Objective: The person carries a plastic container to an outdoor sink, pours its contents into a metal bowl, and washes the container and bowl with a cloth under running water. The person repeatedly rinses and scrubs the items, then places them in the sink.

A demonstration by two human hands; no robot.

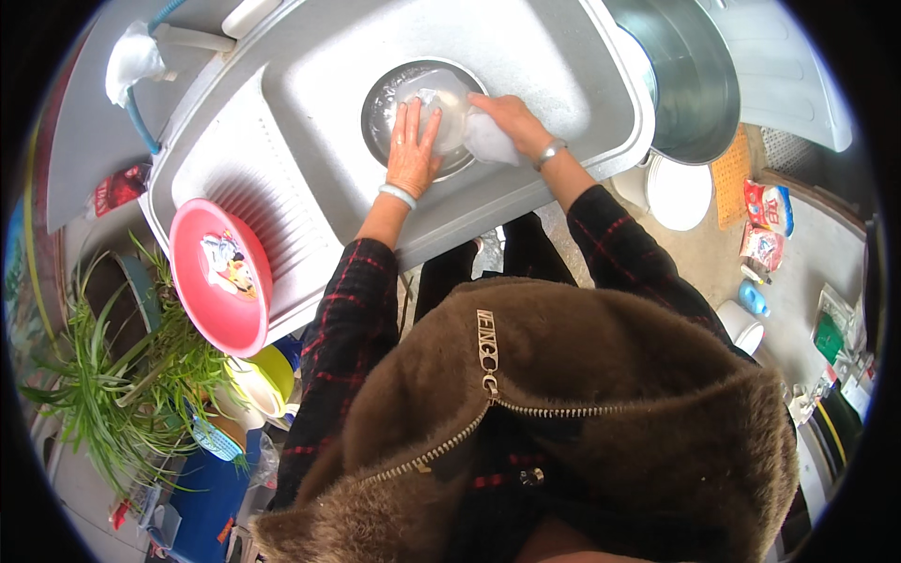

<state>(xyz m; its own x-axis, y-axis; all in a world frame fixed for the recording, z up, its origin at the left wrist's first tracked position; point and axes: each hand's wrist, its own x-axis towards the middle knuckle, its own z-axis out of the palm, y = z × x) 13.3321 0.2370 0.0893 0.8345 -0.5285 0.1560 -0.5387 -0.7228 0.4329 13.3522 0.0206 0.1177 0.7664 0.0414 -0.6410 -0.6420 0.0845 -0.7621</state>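
Observation:
A round metal basin (377, 105) holding water stands in the light grey sink (331, 77). Inside it lies a translucent whitish round thing (450, 105), perhaps a bowl or a lid. My left hand (414, 151) rests on that thing with its fingers spread, and a pale bangle circles the wrist. At the basin's right rim my right hand (517, 123), with a silver bangle on the wrist, holds a white cloth (489, 141), part of it hanging over the rim. The cloth's far side is hidden by the hand.
A pink plastic basin (218, 310) with small items sits on the ribbed drainboard (246, 162) at left. A tap wrapped in white (134, 63) stands at the upper left. To the right are a large metal pot (697, 84) and a white bucket (679, 193). A green plant (105, 373) is lower left.

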